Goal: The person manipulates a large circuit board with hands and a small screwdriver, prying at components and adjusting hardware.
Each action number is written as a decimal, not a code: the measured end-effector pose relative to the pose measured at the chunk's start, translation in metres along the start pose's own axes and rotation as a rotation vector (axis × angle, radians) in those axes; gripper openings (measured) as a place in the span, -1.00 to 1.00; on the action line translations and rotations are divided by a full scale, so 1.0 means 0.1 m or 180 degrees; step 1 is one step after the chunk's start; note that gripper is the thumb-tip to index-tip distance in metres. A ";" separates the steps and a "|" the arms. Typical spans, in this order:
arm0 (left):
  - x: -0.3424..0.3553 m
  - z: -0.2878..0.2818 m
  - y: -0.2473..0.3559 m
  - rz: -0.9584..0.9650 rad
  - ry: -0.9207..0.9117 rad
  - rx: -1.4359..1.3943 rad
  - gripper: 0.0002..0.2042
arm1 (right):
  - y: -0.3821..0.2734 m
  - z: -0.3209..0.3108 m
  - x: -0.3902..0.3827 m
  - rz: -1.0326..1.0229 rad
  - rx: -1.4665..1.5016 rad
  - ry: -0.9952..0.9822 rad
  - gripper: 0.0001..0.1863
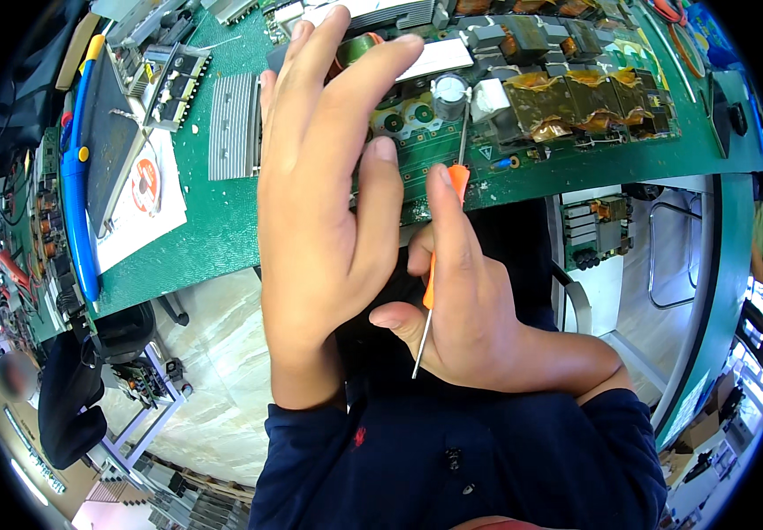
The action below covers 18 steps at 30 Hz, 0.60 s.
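Observation:
My left hand [319,168] reaches over a green circuit board [505,168] with its fingers stretched out and apart, nothing seen in them. Behind its fingers a coil with green and copper colours [356,55] partly shows. My right hand [478,309], at the board's near edge, is closed round an orange-handled tool [430,281]. A thin metal shaft points down from it, and another metal shaft rises from the orange part above my finger, its tip near a round grey capacitor [450,95]. My fingers hide the tool's middle, so I cannot tell whether it is one piece.
The board carries a row of parts wrapped in amber tape [576,104] and a white block [490,100]. Left of my hand lie a ribbed heat sink [233,128], a white paper sheet [147,199] and a blue-and-yellow tool [81,185]. Another circuit board [598,231] sits below, right.

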<state>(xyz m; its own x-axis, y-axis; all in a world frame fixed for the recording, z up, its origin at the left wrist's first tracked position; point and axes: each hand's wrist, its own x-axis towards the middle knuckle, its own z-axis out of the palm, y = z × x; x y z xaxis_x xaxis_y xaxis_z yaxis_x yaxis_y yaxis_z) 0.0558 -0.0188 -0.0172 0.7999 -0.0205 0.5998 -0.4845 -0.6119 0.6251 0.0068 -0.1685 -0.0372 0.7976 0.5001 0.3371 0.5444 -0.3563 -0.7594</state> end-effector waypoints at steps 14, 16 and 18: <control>0.01 -0.09 0.00 0.0158 -0.0443 0.0705 -0.58 | 0.20 -0.16 -0.08 -0.0226 0.0701 -0.0098 -0.06; 0.02 -0.10 0.01 0.0108 -0.0488 0.0723 -0.57 | 0.16 -0.27 -0.08 -0.0049 0.0651 -0.0056 -0.11; 0.01 -0.08 0.02 0.0040 -0.0517 0.0690 -0.56 | 0.18 -0.33 -0.10 -0.0026 0.0488 0.0059 -0.13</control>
<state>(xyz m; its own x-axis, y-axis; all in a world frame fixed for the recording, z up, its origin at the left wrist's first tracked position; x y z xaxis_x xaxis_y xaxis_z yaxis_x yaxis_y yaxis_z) 0.0528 -0.0137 -0.0107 0.8491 -0.1451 0.5080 -0.4216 -0.7655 0.4860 0.0172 -0.2060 -0.0359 0.7988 0.4872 0.3528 0.5060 -0.2269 -0.8322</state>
